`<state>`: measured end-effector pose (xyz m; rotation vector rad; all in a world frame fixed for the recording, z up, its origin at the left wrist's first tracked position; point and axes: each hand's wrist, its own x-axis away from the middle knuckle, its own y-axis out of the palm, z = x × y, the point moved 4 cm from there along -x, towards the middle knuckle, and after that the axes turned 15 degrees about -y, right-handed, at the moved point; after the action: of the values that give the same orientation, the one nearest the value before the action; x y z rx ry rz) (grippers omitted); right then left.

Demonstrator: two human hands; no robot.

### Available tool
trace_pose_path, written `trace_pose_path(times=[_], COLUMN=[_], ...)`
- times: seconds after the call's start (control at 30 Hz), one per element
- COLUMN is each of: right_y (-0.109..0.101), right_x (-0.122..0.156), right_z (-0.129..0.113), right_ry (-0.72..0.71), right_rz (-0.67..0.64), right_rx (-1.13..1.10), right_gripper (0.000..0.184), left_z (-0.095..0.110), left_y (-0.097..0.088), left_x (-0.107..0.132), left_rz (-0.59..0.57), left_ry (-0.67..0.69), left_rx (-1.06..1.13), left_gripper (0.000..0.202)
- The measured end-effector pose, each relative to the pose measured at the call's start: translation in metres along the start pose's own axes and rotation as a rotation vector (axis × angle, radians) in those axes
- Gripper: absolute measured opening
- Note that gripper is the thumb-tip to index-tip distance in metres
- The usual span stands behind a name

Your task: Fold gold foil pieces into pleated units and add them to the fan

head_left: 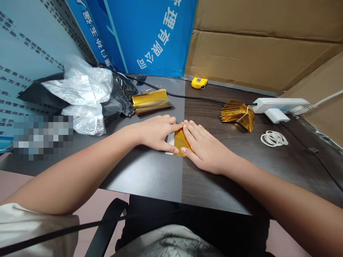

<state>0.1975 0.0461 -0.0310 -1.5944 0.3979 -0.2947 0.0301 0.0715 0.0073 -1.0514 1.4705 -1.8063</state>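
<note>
hands (154, 132) (207, 150), left spread, right flat, press gold foil (180, 142), set back from desk's front edge (150, 192).

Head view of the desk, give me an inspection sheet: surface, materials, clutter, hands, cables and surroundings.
Surface: desk, part grey, part dark wood-grain.
Materials: gold sheet under both hands, white showing at its left edge; gold stack farther back; banded gold bundle at right, fanned out.
Clutter: plastic bags at left; yellow tape measure at back; white bands at right.
Hands: left hand spread at the sheet's left; right hand laid over its right side.
Cables: black cable across the back to the power strip.
Surroundings: blue printed panel, cardboard behind.
</note>
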Motion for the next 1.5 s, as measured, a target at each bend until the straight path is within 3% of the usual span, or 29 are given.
trace_pose_path(times=[0.2,0.47,0.67,0.87,1.07,1.3,1.5], right_y=[0.0,-0.008,-0.017,-0.017,-0.02,-0.038,-0.046], right_x=[-0.001,0.003,0.015,0.011,0.016,0.026,0.034], right_z=[0.0,0.021,0.038,0.027,0.024,0.019,0.026], right_ry=[0.005,0.13,0.116,-0.003,0.01,-0.024,-0.036], right_rz=[-0.023,-0.228,-0.28,-0.246,-0.343,-0.448,-0.402], right_rx=[-0.015,-0.052,-0.184,-0.216,-0.245,-0.304,-0.34], right_gripper=[0.077,0.078,0.097,0.09,0.093,0.088,0.069], left_z=[0.001,0.0,0.001,0.001,0.001,0.002,0.004], left_y=[0.001,0.001,0.001,0.001,0.001,-0.001,-0.004], left_x=[0.002,0.003,0.004,0.004,0.004,0.004,0.005], left_rz=[-0.026,-0.052,-0.054,-0.052,-0.068,-0.091,-0.103], left_ry=[-0.016,-0.057,-0.066,-0.067,-0.083,-0.104,-0.114], left_rx=[-0.007,-0.029,-0.024,-0.011,-0.007,0.003,-0.009], left_gripper=[0.085,0.092,0.092,0.09,0.095,0.098,0.096])
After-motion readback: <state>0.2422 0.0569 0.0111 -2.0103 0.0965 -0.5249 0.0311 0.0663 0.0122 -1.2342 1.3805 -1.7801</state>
